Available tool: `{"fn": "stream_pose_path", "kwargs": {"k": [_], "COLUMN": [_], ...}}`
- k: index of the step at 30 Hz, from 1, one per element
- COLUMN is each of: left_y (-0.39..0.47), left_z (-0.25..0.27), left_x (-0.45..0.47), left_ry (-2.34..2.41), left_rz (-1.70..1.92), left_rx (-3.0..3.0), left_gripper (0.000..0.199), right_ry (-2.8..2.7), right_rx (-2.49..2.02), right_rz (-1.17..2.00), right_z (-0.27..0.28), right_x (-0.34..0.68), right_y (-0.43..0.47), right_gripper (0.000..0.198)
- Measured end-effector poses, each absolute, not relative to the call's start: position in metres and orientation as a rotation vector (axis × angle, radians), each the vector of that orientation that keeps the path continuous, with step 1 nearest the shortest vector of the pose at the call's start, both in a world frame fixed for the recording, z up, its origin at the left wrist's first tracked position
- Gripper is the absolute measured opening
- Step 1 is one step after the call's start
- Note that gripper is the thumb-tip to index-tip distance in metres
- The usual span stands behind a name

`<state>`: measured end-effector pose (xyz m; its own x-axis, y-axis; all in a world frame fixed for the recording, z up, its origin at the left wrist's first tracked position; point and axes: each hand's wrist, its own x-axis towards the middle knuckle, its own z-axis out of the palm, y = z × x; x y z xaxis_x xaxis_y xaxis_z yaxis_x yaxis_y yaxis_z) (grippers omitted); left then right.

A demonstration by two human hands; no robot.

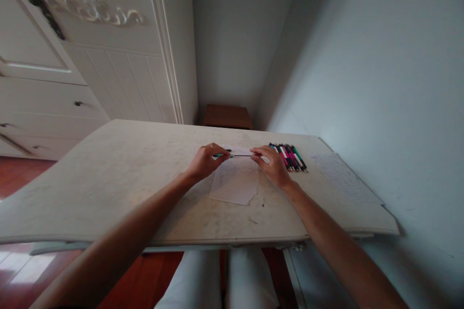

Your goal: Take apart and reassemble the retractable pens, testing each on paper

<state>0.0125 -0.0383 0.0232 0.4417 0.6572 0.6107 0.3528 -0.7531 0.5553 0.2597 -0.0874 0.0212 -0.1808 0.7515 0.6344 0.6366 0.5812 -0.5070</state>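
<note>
Over a sheet of paper on the table, both hands are close together. My left hand pinches a teal pen barrel between thumb and fingers. A thin dark ink refill stretches level from the barrel across to my right hand, whose thumb and fingertips close on its other end. Just above the left fingertips a small black piece shows; what it belongs to is unclear. Right beside my right hand lies a row of several pens in black, pink, white and teal.
The worn white table reaches the wall on the right. Another written sheet lies along that edge. Beyond the far edge stands a brown wooden piece of furniture; a white cabinet is at left.
</note>
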Motion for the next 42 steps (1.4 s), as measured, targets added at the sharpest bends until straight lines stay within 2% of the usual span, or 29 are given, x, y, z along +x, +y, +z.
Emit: {"fn": "stream_pose_path", "kwargs": {"k": [4,42], "left_y": [-0.0378,-0.0354], "left_z": [0.0217,0.0157], "left_x": [0.0126,0.0126], "left_ry": [0.844,0.922], "left_rz": [1.255,1.147], "left_rx": [2.345,2.427], "left_gripper": [0.009,0.016], "right_ry": [-1.866,-2.007], "right_rx": [-1.126,-1.106], "right_rz": [0.178,0.093], "right_z": [0.0187,0.0194], "right_x": [0.2608,0.2563], "right_y": [-0.0871,-0.0867], "right_gripper": [0.029,0.020]}}
